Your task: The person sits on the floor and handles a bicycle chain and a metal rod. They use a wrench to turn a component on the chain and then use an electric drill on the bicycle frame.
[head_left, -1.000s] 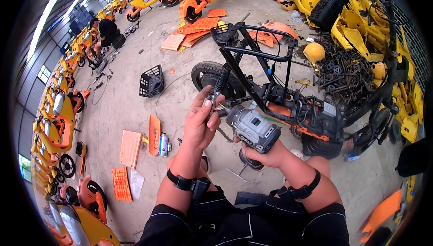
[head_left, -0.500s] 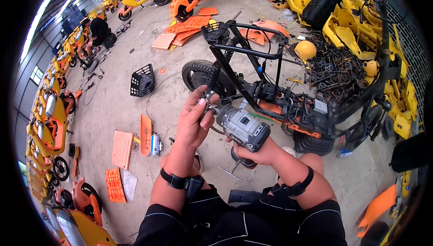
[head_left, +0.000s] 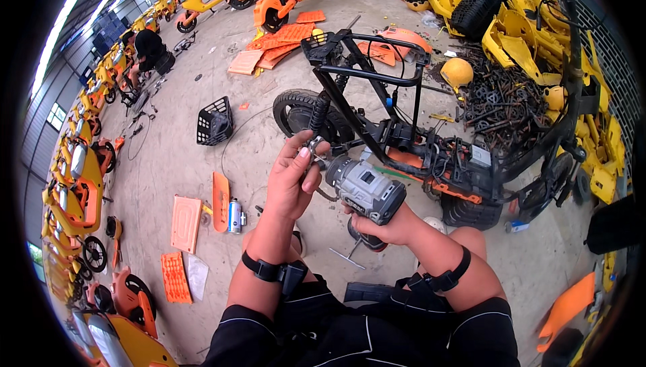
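My left hand [head_left: 293,172] is closed round a small silver metal part [head_left: 311,145] at the lower end of a black coil-spring shock absorber [head_left: 319,112]. My right hand [head_left: 373,227] grips a grey cordless power drill [head_left: 365,190], its front end close beside that fitting; the bit's exact contact is hidden. The shock absorber stands in front of the rear wheel [head_left: 291,111] of a stripped black scooter frame [head_left: 377,74]. A chain or hose-like piece shows below the drill's nose, partly hidden.
Around me lie a black basket [head_left: 214,121], orange panels [head_left: 184,225], a spray can [head_left: 235,216] and a T-handled tool [head_left: 347,257]. Yellow body parts [head_left: 511,50] and rusty metal pieces [head_left: 491,108] are piled right. Scooters [head_left: 81,205] line the left, where another person [head_left: 148,50] crouches.
The view has shifted, with my hands and drill moving slightly up and left in the picture since a second ago. My grip on both things looks the same.
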Motion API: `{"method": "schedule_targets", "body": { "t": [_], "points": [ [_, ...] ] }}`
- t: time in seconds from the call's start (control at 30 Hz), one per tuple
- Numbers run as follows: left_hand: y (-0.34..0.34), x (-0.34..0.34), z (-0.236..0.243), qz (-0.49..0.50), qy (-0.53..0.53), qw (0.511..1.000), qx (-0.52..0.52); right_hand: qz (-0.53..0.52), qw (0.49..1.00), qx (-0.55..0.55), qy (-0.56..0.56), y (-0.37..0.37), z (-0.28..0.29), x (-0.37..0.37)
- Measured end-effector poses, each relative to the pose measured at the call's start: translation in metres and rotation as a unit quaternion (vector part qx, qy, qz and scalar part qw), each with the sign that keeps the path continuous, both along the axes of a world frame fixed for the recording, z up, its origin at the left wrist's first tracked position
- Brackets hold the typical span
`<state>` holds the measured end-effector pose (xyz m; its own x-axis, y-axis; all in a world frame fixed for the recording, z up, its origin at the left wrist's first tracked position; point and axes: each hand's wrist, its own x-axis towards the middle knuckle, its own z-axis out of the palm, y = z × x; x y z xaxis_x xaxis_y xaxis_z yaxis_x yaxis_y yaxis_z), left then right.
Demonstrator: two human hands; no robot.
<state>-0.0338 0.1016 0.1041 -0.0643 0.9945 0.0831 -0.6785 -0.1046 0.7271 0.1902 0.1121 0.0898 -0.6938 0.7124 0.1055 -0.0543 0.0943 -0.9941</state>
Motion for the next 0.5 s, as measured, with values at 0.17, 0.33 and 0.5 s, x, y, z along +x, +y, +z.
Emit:
{"method": "schedule_targets", "body": {
  "t": [0.17, 0.33, 0.5],
  "points": [
    [0.000, 0.002, 0.001, 0.002, 0.000, 1.000, 0.000, 0.004, 1.000, 0.017, -0.019, 0.001, -0.002, 0.001],
    [0.000, 0.001, -0.001, -0.002, -0.001, 1.000, 0.002, -0.013, 0.997, 0.066, -0.047, 0.002, -0.007, 0.001],
    [0.000, 0.003, 0.000, -0.002, 0.000, 1.000, -0.001, -0.014, 0.999, 0.039, -0.026, 0.001, -0.010, 0.001]
  ]
}}
